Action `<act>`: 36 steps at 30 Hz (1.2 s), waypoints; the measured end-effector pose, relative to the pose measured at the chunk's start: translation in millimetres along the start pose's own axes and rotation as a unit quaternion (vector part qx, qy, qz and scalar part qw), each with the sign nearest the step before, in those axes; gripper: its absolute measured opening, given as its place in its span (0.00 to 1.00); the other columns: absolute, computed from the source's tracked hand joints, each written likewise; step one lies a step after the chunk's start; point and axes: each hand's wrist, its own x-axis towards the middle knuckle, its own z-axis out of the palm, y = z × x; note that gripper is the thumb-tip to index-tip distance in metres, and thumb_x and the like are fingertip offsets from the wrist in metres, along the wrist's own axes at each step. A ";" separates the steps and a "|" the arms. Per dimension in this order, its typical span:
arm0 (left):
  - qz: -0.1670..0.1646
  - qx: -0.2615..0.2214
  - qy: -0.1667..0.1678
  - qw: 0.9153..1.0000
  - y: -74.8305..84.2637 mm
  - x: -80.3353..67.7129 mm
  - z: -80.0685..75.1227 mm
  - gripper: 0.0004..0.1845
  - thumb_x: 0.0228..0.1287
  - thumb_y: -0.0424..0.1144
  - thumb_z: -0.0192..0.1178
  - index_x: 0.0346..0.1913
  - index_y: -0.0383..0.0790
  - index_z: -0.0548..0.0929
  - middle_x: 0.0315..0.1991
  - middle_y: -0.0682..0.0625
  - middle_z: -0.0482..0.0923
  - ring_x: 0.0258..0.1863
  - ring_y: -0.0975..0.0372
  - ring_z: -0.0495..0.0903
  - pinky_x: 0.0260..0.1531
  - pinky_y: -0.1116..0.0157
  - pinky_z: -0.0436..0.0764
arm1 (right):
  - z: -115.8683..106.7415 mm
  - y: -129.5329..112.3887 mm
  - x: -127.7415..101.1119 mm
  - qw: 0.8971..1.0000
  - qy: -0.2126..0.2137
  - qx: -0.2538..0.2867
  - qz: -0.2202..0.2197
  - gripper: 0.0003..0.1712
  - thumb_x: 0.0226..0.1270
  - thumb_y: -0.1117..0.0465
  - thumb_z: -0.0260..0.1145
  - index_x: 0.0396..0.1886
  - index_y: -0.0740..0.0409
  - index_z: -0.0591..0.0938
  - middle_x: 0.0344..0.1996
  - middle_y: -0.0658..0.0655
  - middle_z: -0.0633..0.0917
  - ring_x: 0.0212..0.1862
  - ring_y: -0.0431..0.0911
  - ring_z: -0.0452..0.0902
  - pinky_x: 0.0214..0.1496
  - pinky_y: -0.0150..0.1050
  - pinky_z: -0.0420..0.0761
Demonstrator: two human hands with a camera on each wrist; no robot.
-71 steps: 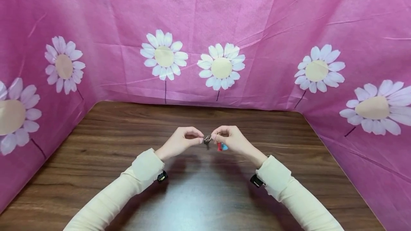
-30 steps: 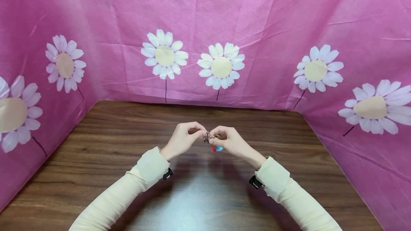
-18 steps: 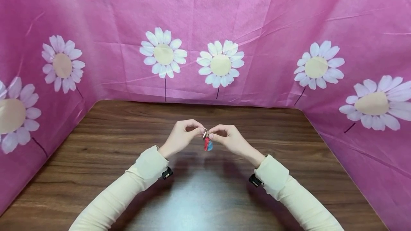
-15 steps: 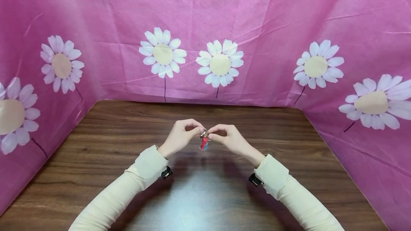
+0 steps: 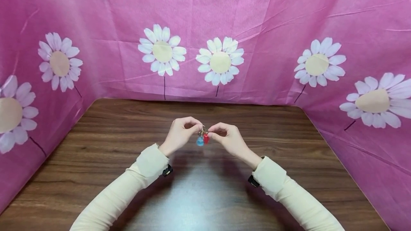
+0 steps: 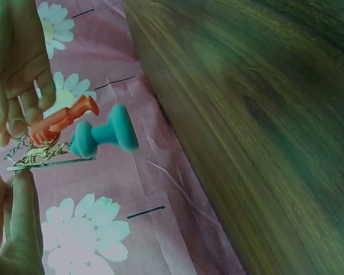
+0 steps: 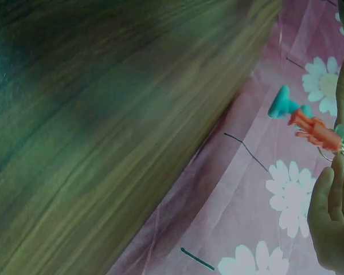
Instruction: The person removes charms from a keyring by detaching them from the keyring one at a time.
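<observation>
Both hands are raised above the wooden table, fingertips close together. My left hand (image 5: 179, 133) pinches a keyring (image 5: 203, 129) between thumb and forefinger. My right hand (image 5: 232, 139) has its thumb and forefinger brought together at the keyring's right side. From short gold chains hang a red figure-shaped charm (image 5: 206, 138) and a blue dumbbell-shaped charm (image 5: 200, 141), blue to the left of red. In the left wrist view a thin flat metal piece (image 6: 57, 164), seen edge-on, lies beside the blue charm. Fingers partly hide the ring.
The brown wooden table (image 5: 192, 195) spreads below the hands. A pink cloth (image 5: 257, 10) printed with white daisies stands around its back and sides. Dark wrist devices (image 5: 167, 170) sit under both cream sleeves (image 5: 128, 184).
The charms have gone from beside the right hand to between the hands, nearer the left. Blue has swung from right of red to its left. The right hand has shifted its grip along the ring.
</observation>
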 end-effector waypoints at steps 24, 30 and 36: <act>-0.019 -0.069 0.006 0.997 -0.2 -1.2 8.1 0.05 0.56 0.34 0.63 0.34 0.37 0.85 0.30 0.45 0.84 0.28 0.68 0.81 0.33 0.69 0.81 | 5.5 8.5 6.0 0.996 0.022 -0.080 -0.040 0.03 0.57 0.60 0.67 0.28 0.55 0.82 0.25 0.50 0.84 0.30 0.44 0.79 0.33 0.32 0.76; 0.000 -0.037 0.000 0.999 -3.4 -1.6 10.9 0.04 0.56 0.34 0.63 0.34 0.38 0.85 0.30 0.45 0.84 0.28 0.67 0.79 0.32 0.71 0.78 | -0.7 6.5 5.7 0.993 0.009 -0.092 -0.069 0.02 0.59 0.61 0.65 0.29 0.54 0.81 0.17 0.50 0.82 0.26 0.49 0.79 0.28 0.30 0.73; 0.002 -0.033 -0.007 0.999 -5.7 -3.7 12.4 0.04 0.54 0.33 0.64 0.34 0.38 0.83 0.30 0.47 0.84 0.25 0.68 0.80 0.27 0.72 0.77 | -4.2 1.7 4.7 0.986 -0.004 -0.120 -0.113 0.02 0.60 0.64 0.64 0.28 0.57 0.82 0.16 0.50 0.79 0.20 0.45 0.77 0.25 0.30 0.74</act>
